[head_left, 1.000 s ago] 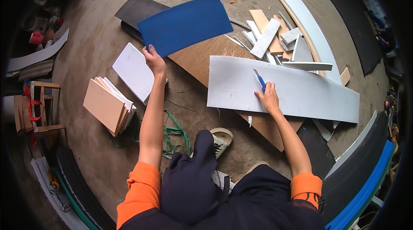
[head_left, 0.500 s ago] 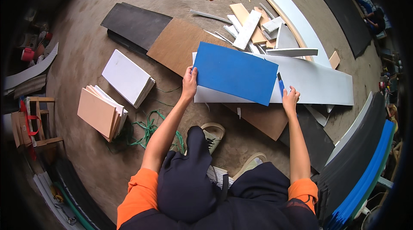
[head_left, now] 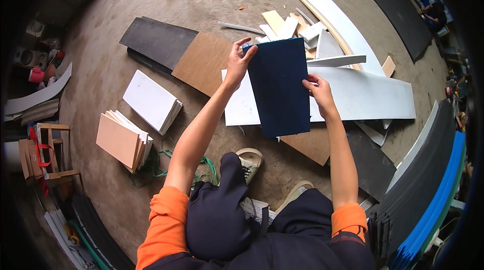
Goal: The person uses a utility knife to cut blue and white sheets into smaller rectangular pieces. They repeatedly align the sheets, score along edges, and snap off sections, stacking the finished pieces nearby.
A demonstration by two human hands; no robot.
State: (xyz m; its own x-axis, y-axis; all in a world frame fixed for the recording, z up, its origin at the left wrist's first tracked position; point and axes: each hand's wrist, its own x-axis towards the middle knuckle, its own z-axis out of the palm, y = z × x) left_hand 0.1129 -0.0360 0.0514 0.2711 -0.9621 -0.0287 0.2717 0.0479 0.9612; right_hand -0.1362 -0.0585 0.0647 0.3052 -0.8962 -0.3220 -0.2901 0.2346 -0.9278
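A flat rectangular foam sheet (head_left: 280,88), dark blue on the face toward me, is held up on end in front of me. My left hand (head_left: 239,63) grips its upper left corner, the thumb on the near face. At its right edge, my right hand (head_left: 320,93) pinches the sheet between thumb and fingers. Behind and below it lies a long white sheet (head_left: 363,91) on top of a brown board (head_left: 201,63). No knife shows now; whether the sheet or a hand hides it I cannot tell.
Offcuts (head_left: 287,28) are heaped beyond the white sheet. On the left stand a white stack (head_left: 153,99) and a beige stack (head_left: 118,139), near tangled green twine (head_left: 207,164). Black sheets (head_left: 413,164) and blue sheets (head_left: 441,194) lean at the right. Another person (head_left: 433,12) is far right.
The blue sheet has turned from lying crosswise to standing on end, its near face now darker. My right hand has moved onto its edge. The blue-handled knife beside that hand has gone from view.
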